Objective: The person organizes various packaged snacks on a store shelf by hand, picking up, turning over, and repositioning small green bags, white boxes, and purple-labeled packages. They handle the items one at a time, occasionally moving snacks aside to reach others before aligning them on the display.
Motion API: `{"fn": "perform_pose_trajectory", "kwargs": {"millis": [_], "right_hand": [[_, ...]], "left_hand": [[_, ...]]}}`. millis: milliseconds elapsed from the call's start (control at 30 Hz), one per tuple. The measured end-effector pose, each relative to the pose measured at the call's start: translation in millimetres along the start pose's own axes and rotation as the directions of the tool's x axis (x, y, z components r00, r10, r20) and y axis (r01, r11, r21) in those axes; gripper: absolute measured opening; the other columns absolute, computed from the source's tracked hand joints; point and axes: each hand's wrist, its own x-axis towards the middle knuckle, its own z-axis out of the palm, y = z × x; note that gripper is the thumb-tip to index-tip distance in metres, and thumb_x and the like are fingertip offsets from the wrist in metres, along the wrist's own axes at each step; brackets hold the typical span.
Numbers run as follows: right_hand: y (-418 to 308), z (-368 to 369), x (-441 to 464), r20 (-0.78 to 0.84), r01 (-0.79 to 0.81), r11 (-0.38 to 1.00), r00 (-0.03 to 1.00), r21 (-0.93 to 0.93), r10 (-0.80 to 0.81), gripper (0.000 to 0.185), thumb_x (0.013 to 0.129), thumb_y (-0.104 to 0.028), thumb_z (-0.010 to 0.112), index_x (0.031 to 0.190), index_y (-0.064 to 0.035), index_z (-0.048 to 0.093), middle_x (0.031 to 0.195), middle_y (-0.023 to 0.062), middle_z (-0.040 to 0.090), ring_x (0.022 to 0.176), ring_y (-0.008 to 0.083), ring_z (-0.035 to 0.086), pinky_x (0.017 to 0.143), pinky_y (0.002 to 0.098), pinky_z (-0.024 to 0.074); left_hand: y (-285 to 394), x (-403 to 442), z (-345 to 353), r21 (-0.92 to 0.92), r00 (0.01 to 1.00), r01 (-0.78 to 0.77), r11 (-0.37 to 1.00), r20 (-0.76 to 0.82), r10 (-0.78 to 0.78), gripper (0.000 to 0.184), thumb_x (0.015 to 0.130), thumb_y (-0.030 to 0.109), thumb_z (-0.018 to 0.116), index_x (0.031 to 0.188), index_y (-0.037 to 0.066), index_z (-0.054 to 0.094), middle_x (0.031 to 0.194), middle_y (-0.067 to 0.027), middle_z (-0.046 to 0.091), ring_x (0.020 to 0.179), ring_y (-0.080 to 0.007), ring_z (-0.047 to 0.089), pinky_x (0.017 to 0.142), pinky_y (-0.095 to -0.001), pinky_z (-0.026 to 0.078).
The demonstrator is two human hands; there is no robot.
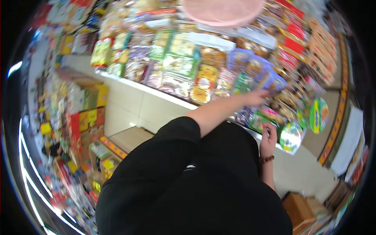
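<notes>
My left hand [256,98] reaches to the right across the display, over the packaged snacks beside a purple-edged packet [270,78]. Its fingers look stretched out and slightly blurred, and I cannot tell whether they touch a packet. My right hand [268,141], with a beaded bracelet [267,159] at the wrist, hovers by the display's front edge. Its fingers are loosely bent and apart, with nothing visible in them. Close to it are a green packet [256,122] and a round green-and-white package [291,138] at the corner.
Rows of snack packets [178,62] cover the display, with a pink basin [223,11] at the far side. Flat orange packs [321,51] line the right end. Boxes [88,121] and shelves stand left; a brown carton [299,211] sits lower right on the tiled floor [309,168].
</notes>
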Motion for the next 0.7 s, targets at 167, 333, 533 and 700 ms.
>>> {"fn": "perform_pose_trajectory", "kwargs": {"millis": [167, 333, 533, 700], "right_hand": [[1, 22, 0, 0.148, 0.035, 0.999, 0.988, 0.011, -0.036, 0.014, 0.099, -0.003, 0.056, 0.106, -0.0026, 0.069, 0.106, 0.0093, 0.071, 0.099, 0.0209, 0.063, 0.088, 0.0326, 0.0483], [9, 44, 2, 0.208, 0.064, 0.998, 0.976, -0.022, -0.058, 0.013, 0.099, -0.003, 0.057, 0.100, -0.0036, 0.069, 0.096, 0.0068, 0.070, 0.090, 0.0185, 0.064, 0.084, 0.0312, 0.0484], [-5, 83, 25, 0.305, -0.015, 0.999, 0.952, 0.048, -0.001, 0.012, 0.102, -0.002, 0.055, 0.103, -0.0029, 0.067, 0.096, 0.0051, 0.068, 0.089, 0.0135, 0.063, 0.082, 0.0287, 0.0501], [-44, 139, 38, 0.298, -0.017, 0.999, 0.955, 0.028, 0.008, 0.012, 0.103, -0.001, 0.054, 0.105, -0.0017, 0.065, 0.101, 0.0054, 0.066, 0.091, 0.0134, 0.062, 0.083, 0.0285, 0.0500]], "left_hand": [[65, -96, -23, -0.007, 0.992, 0.128, 0.992, 0.018, -0.128, 0.051, 0.101, 0.019, 0.055, 0.150, 0.004, 0.049, 0.149, -0.0163, 0.055, 0.133, -0.0288, 0.056, 0.111, -0.0396, 0.044], [40, -224, -63, 0.060, 0.971, 0.098, 0.993, -0.223, -0.082, 0.041, 0.103, 0.012, 0.053, 0.144, 0.005, 0.055, 0.132, -0.0129, 0.065, 0.123, -0.0211, 0.062, 0.106, -0.0368, 0.049], [-39, -370, -124, -0.074, 0.640, 0.231, 0.970, -0.740, -0.209, 0.034, 0.101, 0.008, 0.054, 0.134, 0.009, 0.061, 0.134, -0.0098, 0.063, 0.125, -0.0213, 0.059, 0.107, -0.0363, 0.047], [-65, -474, -231, 0.189, 0.430, 0.449, 0.874, -0.902, -0.026, 0.037, 0.094, 0.009, 0.064, 0.131, 0.010, 0.063, 0.135, -0.0150, 0.059, 0.130, -0.0335, 0.054, 0.111, -0.0434, 0.044]]}}
